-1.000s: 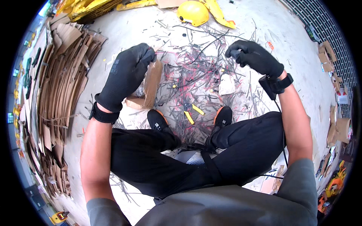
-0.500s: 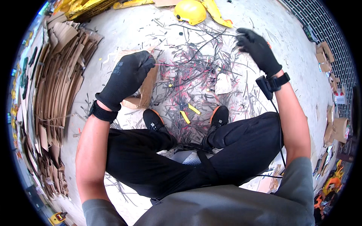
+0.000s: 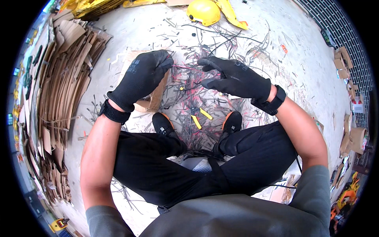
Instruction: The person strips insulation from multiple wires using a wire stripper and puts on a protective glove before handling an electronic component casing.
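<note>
My left hand (image 3: 144, 75), in a black work glove, is closed with its fingertips pinched on a thin pinkish-red wire (image 3: 184, 67). That wire runs out to the right, over the scraps on the floor. My right hand (image 3: 237, 79), gloved the same way, hovers close to the wire's far side. Its thumb stands apart from the fingers, with nothing seen between them. Below the hands, between my shoes, lies a pair of yellow-handled pliers (image 3: 201, 118); their jaws are hard to make out among the scraps.
Grey and red wire offcuts (image 3: 191, 93) litter the floor. An open cardboard box (image 3: 152, 100) stands beneath my left hand. Flattened cardboard (image 3: 75, 75) is stacked at left. A yellow helmet (image 3: 203, 12) lies at the far side, and cartons (image 3: 353, 140) line the right wall.
My right hand has come down and left, from the far right toward my left hand, leaving a black cable on the floor. My left hand keeps its pinch, shifted slightly right in the picture.
</note>
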{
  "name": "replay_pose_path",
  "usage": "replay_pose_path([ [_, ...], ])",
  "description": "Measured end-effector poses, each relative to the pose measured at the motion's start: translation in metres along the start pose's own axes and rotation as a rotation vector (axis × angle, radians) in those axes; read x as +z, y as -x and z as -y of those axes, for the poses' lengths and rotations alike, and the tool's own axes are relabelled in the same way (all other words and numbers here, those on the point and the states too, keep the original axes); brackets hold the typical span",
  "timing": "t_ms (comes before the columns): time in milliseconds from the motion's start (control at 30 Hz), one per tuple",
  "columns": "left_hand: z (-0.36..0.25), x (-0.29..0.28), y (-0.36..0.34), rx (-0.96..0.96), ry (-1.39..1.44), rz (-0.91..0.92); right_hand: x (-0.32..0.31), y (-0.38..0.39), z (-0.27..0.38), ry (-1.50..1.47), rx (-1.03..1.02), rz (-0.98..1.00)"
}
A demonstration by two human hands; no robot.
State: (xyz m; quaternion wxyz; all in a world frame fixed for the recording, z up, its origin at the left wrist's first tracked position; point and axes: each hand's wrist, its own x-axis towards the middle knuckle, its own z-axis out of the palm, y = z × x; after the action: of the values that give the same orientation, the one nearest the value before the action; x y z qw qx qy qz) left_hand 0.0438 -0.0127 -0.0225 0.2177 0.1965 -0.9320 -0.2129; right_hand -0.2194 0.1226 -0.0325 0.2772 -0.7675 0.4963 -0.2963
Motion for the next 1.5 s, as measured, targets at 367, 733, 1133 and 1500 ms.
replay_pose_path([
  [367, -0.006, -0.008, 0.007, 0.008, 0.061, 0.09, -0.008, -0.019, -0.001, -0.038, 0.111, 0.02],
  [733, 0.006, -0.02, 0.002, -0.171, 0.843, 0.009, -0.024, -0.001, -0.06, 0.316, -0.033, 0.093],
  [1133, 0.111, -0.029, 0.06, -0.091, -0.423, 0.002, -0.055, 0.026, -0.095, 0.417, 0.258, 0.117],
  [1500, 0.011, 0.008, -0.002, -0.293, 0.438, 0.303, 0.006, -0.093, 0.0, 0.255, -0.35, 0.067],
])
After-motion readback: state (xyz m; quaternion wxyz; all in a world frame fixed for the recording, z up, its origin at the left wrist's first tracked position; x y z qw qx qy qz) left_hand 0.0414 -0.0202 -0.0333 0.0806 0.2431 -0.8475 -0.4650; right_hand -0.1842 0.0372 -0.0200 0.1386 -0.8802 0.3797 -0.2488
